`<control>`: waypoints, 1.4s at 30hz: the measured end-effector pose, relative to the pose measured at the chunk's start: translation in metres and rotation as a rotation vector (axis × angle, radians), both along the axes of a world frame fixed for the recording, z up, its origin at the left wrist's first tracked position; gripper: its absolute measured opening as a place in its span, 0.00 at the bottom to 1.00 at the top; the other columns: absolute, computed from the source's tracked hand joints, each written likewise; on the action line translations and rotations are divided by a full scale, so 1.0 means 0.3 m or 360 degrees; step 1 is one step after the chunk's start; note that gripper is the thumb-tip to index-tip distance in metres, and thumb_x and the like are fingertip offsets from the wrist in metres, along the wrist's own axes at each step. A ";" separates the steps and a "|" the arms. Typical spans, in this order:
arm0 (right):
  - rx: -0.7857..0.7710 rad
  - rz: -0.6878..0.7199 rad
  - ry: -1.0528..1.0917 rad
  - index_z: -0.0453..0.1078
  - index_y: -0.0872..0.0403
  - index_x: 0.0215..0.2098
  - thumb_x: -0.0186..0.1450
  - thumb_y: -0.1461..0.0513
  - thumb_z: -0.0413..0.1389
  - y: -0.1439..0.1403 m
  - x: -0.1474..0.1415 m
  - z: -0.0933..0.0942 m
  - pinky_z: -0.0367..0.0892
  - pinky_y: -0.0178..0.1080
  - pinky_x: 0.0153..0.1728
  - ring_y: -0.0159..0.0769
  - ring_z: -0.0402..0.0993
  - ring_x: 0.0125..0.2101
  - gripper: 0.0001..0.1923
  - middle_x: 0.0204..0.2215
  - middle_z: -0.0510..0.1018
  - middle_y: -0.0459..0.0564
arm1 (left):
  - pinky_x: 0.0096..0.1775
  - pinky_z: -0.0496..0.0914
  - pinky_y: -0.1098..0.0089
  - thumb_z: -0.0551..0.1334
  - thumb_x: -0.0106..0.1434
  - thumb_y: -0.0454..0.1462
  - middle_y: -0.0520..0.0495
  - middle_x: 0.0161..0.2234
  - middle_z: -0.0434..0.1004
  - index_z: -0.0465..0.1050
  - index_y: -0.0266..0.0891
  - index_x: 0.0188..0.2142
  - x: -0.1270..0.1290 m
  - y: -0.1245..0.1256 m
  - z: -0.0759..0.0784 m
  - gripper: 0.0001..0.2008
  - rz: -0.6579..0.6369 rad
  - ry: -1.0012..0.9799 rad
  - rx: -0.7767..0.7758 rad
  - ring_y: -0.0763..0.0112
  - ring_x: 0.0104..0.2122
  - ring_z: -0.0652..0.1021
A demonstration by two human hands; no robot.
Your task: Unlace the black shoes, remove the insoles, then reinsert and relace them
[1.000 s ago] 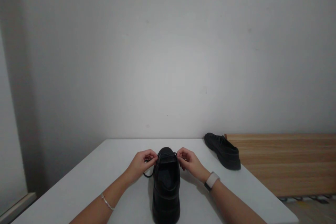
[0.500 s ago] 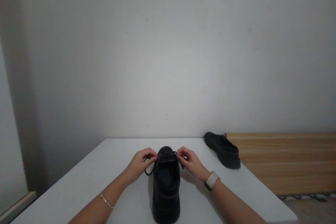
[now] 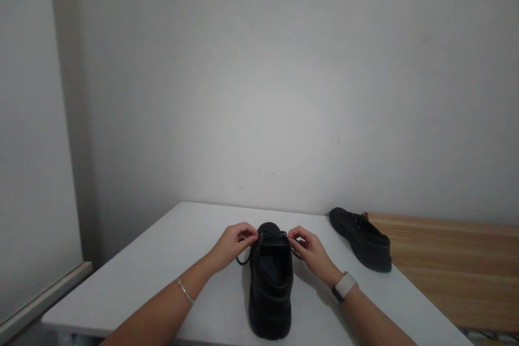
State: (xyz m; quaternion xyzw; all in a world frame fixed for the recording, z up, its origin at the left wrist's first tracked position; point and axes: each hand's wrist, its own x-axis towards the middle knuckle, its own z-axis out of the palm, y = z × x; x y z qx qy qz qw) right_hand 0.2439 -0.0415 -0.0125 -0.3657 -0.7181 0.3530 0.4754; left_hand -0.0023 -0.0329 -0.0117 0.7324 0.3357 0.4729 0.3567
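On the white table (image 3: 162, 259) in front of you, the scene sits differently than it did a moment ago: your head has turned a little to the left, so the black shoe (image 3: 271, 286) you are working on, your arms and the wall behind have all slid to the right in the view, and more of the pale panel at the left edge now shows. Your hands have kept their places on either side of the shoe's opening. Your left hand (image 3: 233, 243) is curled, fingertips pressed together on the black lace (image 3: 242, 259), which droops in a small loop beside the shoe's left flank. Your right hand (image 3: 310, 248) is likewise curled, thumb and forefinger pinching the lace end at the shoe's right edge. The shoe stands upright near the table's front edge with its heel toward you and its toe pointing at the wall; it is matte black with a thick sole, a dark insole visible through the open collar, and laces crossing at the far side between your fingertips. A thin bracelet (image 3: 185, 291) rings your left wrist and a pale-strapped watch (image 3: 344, 286) your right. The second black shoe (image 3: 360, 238) lies well apart at the table's far right corner, just beside a wooden surface (image 3: 454, 270).
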 end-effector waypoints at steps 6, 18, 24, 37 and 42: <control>-0.0109 0.0171 0.0094 0.67 0.55 0.31 0.59 0.49 0.56 -0.005 -0.015 0.003 0.62 0.35 0.28 0.31 0.63 0.26 0.17 0.26 0.67 0.45 | 0.38 0.69 0.69 0.64 0.57 0.39 0.45 0.31 0.75 0.74 0.33 0.33 -0.008 0.004 -0.014 0.10 -0.0040 -0.0088 0.0006 0.69 0.33 0.75; -0.0200 0.0162 0.0101 0.67 0.55 0.30 0.59 0.50 0.57 -0.015 -0.024 0.010 0.60 0.35 0.28 0.31 0.62 0.26 0.16 0.25 0.67 0.45 | 0.36 0.67 0.72 0.63 0.57 0.37 0.47 0.31 0.75 0.77 0.35 0.32 -0.025 -0.011 0.007 0.07 0.0054 0.0066 0.0229 0.71 0.33 0.74; -0.0240 0.0135 0.0154 0.67 0.54 0.30 0.58 0.51 0.58 0.000 -0.025 -0.006 0.59 0.35 0.28 0.31 0.62 0.25 0.15 0.25 0.67 0.44 | 0.35 0.67 0.73 0.62 0.57 0.36 0.47 0.31 0.75 0.77 0.35 0.33 -0.029 -0.009 0.000 0.06 0.0051 0.0085 0.0203 0.72 0.31 0.74; -0.0023 0.0032 -0.0023 0.70 0.54 0.27 0.57 0.49 0.59 -0.008 -0.011 0.014 0.63 0.38 0.29 0.36 0.65 0.27 0.16 0.26 0.70 0.48 | 0.36 0.68 0.70 0.63 0.56 0.36 0.45 0.31 0.77 0.76 0.34 0.32 -0.023 0.002 -0.012 0.07 0.0037 0.0005 0.0084 0.69 0.32 0.74; 0.0031 0.0149 -0.0055 0.73 0.54 0.28 0.58 0.52 0.58 -0.012 0.010 0.026 0.62 0.37 0.29 0.35 0.65 0.27 0.13 0.28 0.70 0.48 | 0.37 0.68 0.70 0.64 0.55 0.36 0.45 0.30 0.77 0.76 0.34 0.31 -0.019 -0.004 -0.004 0.06 0.0026 -0.0023 0.0045 0.68 0.32 0.75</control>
